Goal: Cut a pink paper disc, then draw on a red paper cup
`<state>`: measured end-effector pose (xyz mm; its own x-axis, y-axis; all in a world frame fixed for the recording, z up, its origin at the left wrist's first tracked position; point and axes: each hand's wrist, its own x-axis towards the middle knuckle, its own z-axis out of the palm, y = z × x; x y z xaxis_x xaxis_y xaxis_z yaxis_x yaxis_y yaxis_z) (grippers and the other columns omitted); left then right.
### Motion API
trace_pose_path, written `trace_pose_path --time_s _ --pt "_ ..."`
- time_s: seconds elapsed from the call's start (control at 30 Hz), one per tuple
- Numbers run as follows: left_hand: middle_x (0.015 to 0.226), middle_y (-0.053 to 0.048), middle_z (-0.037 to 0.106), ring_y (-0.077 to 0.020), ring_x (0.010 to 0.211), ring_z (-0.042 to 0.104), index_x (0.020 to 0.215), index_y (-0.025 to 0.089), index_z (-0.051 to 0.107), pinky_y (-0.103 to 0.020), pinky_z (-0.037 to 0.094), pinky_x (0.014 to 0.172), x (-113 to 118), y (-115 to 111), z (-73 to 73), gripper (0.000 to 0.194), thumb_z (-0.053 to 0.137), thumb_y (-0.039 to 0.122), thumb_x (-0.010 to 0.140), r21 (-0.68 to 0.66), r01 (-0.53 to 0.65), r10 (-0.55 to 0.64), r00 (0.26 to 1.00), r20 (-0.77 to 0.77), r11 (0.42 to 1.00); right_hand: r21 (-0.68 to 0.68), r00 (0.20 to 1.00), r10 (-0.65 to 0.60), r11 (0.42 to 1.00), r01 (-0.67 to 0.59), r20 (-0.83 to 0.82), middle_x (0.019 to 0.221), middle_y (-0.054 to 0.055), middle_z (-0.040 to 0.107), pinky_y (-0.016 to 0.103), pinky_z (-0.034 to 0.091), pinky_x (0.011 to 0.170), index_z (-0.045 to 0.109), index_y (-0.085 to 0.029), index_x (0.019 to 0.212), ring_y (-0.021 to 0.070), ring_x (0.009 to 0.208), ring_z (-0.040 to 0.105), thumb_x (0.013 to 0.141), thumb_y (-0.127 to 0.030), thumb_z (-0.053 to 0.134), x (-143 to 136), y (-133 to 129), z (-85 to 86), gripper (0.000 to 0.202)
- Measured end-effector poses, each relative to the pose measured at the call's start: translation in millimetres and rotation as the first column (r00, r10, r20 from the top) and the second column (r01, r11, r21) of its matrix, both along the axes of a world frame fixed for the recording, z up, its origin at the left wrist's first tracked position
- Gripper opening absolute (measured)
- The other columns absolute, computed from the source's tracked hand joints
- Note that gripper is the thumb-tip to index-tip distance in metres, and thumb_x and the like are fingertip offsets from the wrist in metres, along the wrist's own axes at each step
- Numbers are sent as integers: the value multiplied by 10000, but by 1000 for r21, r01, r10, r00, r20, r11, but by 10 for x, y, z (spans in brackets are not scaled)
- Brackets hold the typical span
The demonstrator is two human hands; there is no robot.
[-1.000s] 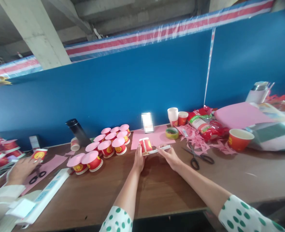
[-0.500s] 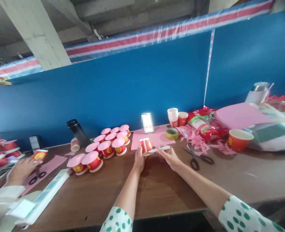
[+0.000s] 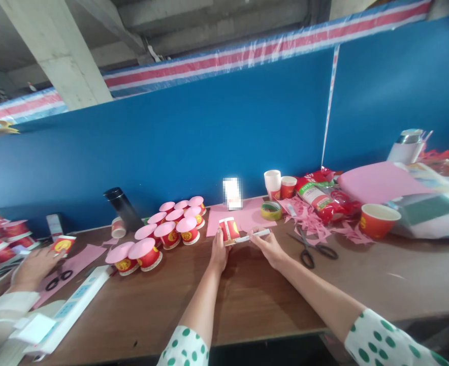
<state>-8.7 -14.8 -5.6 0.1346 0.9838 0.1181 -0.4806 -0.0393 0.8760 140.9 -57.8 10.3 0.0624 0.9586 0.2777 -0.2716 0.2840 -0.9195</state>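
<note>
My left hand [image 3: 220, 250] is wrapped round a red paper cup [image 3: 229, 229] with white stripes, held tilted above the table. Between the fingers of my right hand [image 3: 266, 247] is a slim white pen [image 3: 255, 235], its tip end at the cup's lower right side. What the tip touches is too small to tell. Behind the cup lies a pink paper sheet [image 3: 249, 216] with a roll of tape [image 3: 270, 210] on it. To the left stand several red cups topped with pink discs [image 3: 167, 233]. Black scissors [image 3: 309, 249] lie right of my right hand.
A white power strip [image 3: 72, 310] and a black bottle [image 3: 123, 208] are on the left, near a co-worker's hand [image 3: 34, 267] holding a red cup. Pink paper strips [image 3: 304, 216], red packaging [image 3: 319, 198] and a larger red cup [image 3: 379, 222] sit at right. A blue partition [image 3: 217, 132] stands behind.
The pen and my right hand have shifted very slightly right. The cup in my left hand has turned a little, showing more of its white stripes. The other things stay put.
</note>
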Motion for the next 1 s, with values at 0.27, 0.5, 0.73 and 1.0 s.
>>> trace_pose_path --time_s 0.27,0.5,0.73,1.0 --pt "773 -51 622 -149 664 571 966 141 585 -284 436 655 -1 15 1 435 460 521 793 -26 4 -4 1000 18 1000 24 1000 -1 1000 1 -17 606 -22 500 227 328 540 575 -160 695 101 575 436 699 -407 670 -2 5 -21 264" --pt "811 -57 639 -162 722 588 969 137 596 -295 436 693 -11 26 -9 449 455 526 795 -31 33 -32 999 34 999 20 999 -14 1000 15 -34 604 -11 507 237 340 546 576 -156 677 107 575 434 686 -464 663 -9 -15 4 320" --pt "776 -41 638 -154 686 585 941 150 599 -283 438 659 -17 21 -2 420 477 521 784 -43 32 -30 998 51 999 -6 999 -9 1000 9 -34 578 -17 473 222 325 506 558 -158 651 98 550 412 674 -487 666 -12 -12 15 347" --pt "775 -47 638 -165 712 594 901 147 599 -303 449 682 -9 35 -11 401 486 513 781 -45 20 -17 998 67 999 13 999 -15 1000 15 -31 574 -28 486 229 311 525 575 -159 661 94 550 412 691 -417 676 -6 -14 23 278"
